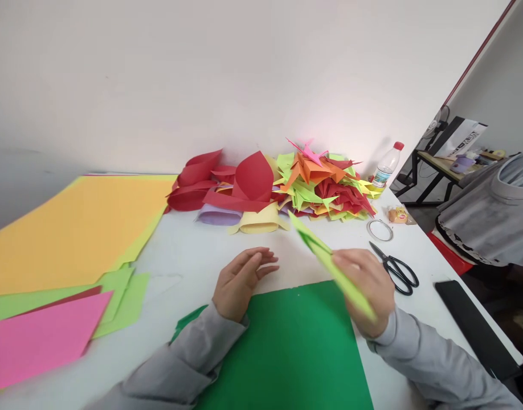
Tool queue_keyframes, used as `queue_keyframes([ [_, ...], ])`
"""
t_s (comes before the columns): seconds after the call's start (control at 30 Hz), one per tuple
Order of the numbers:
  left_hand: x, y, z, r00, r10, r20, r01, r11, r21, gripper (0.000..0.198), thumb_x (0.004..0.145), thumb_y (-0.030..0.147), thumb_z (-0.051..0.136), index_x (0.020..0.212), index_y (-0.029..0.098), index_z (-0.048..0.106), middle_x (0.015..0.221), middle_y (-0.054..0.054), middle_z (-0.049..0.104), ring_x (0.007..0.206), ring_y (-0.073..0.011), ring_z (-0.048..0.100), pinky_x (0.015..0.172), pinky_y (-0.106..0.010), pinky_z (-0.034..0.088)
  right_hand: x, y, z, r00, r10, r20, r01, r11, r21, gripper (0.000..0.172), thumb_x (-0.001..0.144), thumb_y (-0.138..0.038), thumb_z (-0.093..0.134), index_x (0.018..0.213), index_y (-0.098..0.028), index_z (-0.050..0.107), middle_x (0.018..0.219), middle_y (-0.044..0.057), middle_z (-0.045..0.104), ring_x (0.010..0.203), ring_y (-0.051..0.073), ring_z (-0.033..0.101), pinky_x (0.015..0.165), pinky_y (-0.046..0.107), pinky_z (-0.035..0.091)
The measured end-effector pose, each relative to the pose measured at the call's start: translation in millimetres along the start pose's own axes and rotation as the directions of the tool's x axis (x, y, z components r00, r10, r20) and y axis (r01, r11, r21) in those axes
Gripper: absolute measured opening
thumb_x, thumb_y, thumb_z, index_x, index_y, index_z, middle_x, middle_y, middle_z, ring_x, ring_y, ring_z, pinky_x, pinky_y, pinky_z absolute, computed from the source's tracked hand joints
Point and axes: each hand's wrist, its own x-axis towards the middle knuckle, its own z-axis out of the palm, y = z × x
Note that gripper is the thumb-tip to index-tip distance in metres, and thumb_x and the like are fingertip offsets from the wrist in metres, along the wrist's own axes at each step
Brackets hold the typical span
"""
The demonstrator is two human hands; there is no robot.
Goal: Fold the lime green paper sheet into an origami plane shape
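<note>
"Lime paper point(344, 286), folded and blurred. What could go wrong with it?"

"A stray crease, I'd say. The right hand point(368, 290) pinches it from one side, so the tip juts out unsupported; squeezing too hard could bend it."

"Anything else?"

"The pile point(325, 188) sits at 11 o'clock from that hand, loosely heaped. A careless swing of the tip could topple pieces. The scissors point(400, 270), at 2 o'clock, are near the knuckles; a sideways move could knock them."

"Where exactly is the paper?"

"In the right hand's grip, above the surface point(171, 250), slanting across the palm side with its tip toward 10 o'clock. The green sheet point(295, 347) lies at 8 o'clock from there."

"And the left hand point(242, 282)?"

"Bare, loosely spread with fingers curved, at 9 o'clock from the paper and well apart. Whether it touches the surface, I can't tell."
</note>
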Motion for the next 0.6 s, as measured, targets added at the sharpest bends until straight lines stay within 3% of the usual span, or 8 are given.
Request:
queue_keyframes([
  [0.1, 0, 2, -1.3, 0.976, -0.176, 0.127, 0.189, 0.977, -0.099, 0.048, 0.068, 0.061, 0.067, 0.085, 0.016, 0.069, 0.082, -0.008, 0.071, 0.076, -0.0251, 0.067, 0.062, -0.037, 0.057, -7, -18, 3, 0.918, -0.238, 0.316, 0.333, 0.896, -0.293, 0.032, 0.091, -0.018, 0.05, 0.12, -0.025, 0.061, 0.107, 0.011, 0.069, 0.097, 0.025, 0.062, 0.072, 0.037, 0.047],
  [0.17, -1, 2, -0.9, 0.957, -0.237, 0.167, 0.253, 0.964, -0.086, 0.055, 0.063, 0.065, 0.069, 0.088, 0.016, 0.069, 0.086, -0.01, 0.072, 0.074, -0.0254, 0.067, 0.059, -0.036, 0.056, -13, -26, 13, 0.857, -0.284, 0.429, 0.467, 0.78, -0.416, 0.026, 0.088, -0.011, 0.049, 0.11, -0.014, 0.063, 0.096, 0.014, 0.069, 0.084, 0.023, 0.063, 0.062, 0.034, 0.044],
  [0.23, -3, 1, 0.1, 0.959, -0.246, 0.138, 0.247, 0.969, 0.005, 0.054, 0.057, 0.056, 0.079, 0.092, 0.016, 0.069, 0.087, -0.009, 0.072, 0.071, -0.0232, 0.067, 0.058, -0.033, 0.056, -20, -30, 24, 0.82, -0.265, 0.507, 0.525, 0.703, -0.48, 0.02, 0.087, -0.008, 0.05, 0.102, -0.01, 0.063, 0.087, 0.014, 0.068, 0.072, 0.02, 0.06, 0.056, 0.032, 0.039],
  [0.33, -4, -2, 0.1, 0.977, -0.195, 0.081, 0.177, 0.965, 0.194, 0.049, 0.053, 0.039, 0.086, 0.093, 0.016, 0.069, 0.083, -0.007, 0.072, 0.07, -0.0198, 0.066, 0.052, -0.024, 0.051, -27, -35, 30, 0.775, -0.189, 0.603, 0.518, 0.736, -0.435, 0.02, 0.088, -0.021, 0.053, 0.103, -0.013, 0.062, 0.081, 0.01, 0.067, 0.067, 0.018, 0.056, 0.055, 0.032, 0.037],
  [0.43, -3, -4, -4.0, 0.981, -0.143, 0.129, 0.097, 0.945, 0.314, 0.043, 0.053, 0.039, 0.085, 0.087, 0.016, 0.071, 0.084, -0.008, 0.073, 0.077, -0.0216, 0.066, 0.06, -0.026, 0.053, -22, -35, 24, 0.743, -0.154, 0.651, 0.425, 0.86, -0.283, 0.039, 0.085, -0.049, 0.053, 0.106, -0.017, 0.062, 0.08, 0.007, 0.066, 0.072, 0.02, 0.056, 0.06, 0.034, 0.04],
  [0.47, -1, -4, -6.2, 0.978, -0.132, 0.161, 0.069, 0.935, 0.347, 0.041, 0.054, 0.04, 0.084, 0.086, 0.017, 0.072, 0.086, -0.009, 0.074, 0.079, -0.0227, 0.067, 0.066, -0.029, 0.055, -18, -32, 21, 0.752, -0.152, 0.642, 0.401, 0.878, -0.261, 0.037, 0.086, -0.048, 0.052, 0.104, -0.017, 0.062, 0.081, 0.007, 0.067, 0.074, 0.02, 0.057, 0.062, 0.034, 0.041],
  [0.53, 2, -4, -11.1, 0.968, -0.083, 0.236, -0.03, 0.898, 0.44, 0.035, 0.059, 0.039, 0.081, 0.086, 0.019, 0.074, 0.087, -0.009, 0.074, 0.081, -0.0249, 0.067, 0.074, -0.035, 0.055, -9, -20, 16, 0.792, -0.094, 0.603, 0.356, 0.873, -0.332, 0.02, 0.089, -0.027, 0.051, 0.101, -0.017, 0.063, 0.085, 0.007, 0.068, 0.082, 0.02, 0.058, 0.071, 0.034, 0.043],
  [0.6, 5, -4, -16.0, 0.944, 0.038, 0.329, -0.226, 0.799, 0.557, 0.027, 0.063, 0.037, 0.077, 0.087, 0.022, 0.075, 0.091, -0.009, 0.073, 0.087, -0.0278, 0.066, 0.081, -0.04, 0.053, -1, -4, 15, 0.793, -0.056, 0.607, 0.352, 0.855, -0.38, 0.025, 0.084, -0.009, 0.05, 0.104, -0.015, 0.063, 0.094, 0.008, 0.068, 0.09, 0.02, 0.058, 0.077, 0.033, 0.044],
])
